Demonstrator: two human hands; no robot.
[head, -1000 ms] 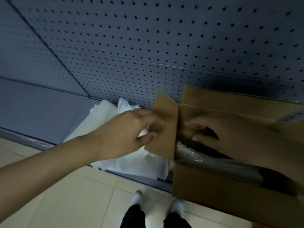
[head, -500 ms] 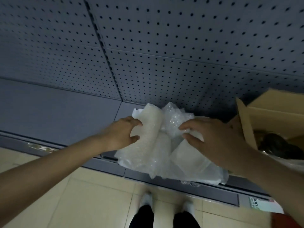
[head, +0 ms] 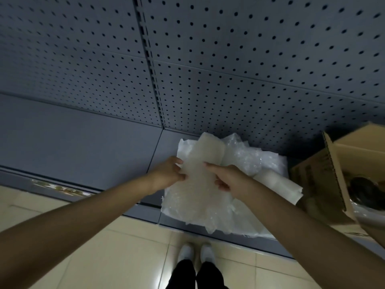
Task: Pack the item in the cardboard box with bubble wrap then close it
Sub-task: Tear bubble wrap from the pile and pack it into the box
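A pile of clear bubble wrap (head: 239, 163) lies on the grey shelf in the middle of the head view. I hold one whitish sheet of bubble wrap (head: 198, 170) lifted off the pile. My left hand (head: 166, 174) pinches its left edge and my right hand (head: 227, 178) pinches its right edge. The open cardboard box (head: 333, 163) stands at the far right on the same shelf, flaps up. A dark item (head: 366, 188) lies inside it, partly cut off by the frame.
The grey shelf (head: 83, 147) stretches away to the left. A perforated metal back panel (head: 208, 59) rises behind everything. Below the shelf edge is beige tiled floor (head: 104, 247), where my white shoes (head: 195, 251) stand.
Both hands left the box flap and moved left to the bubble wrap pile. They then closed together on one sheet and lifted it. The view swung left, so the box sits at the right edge.
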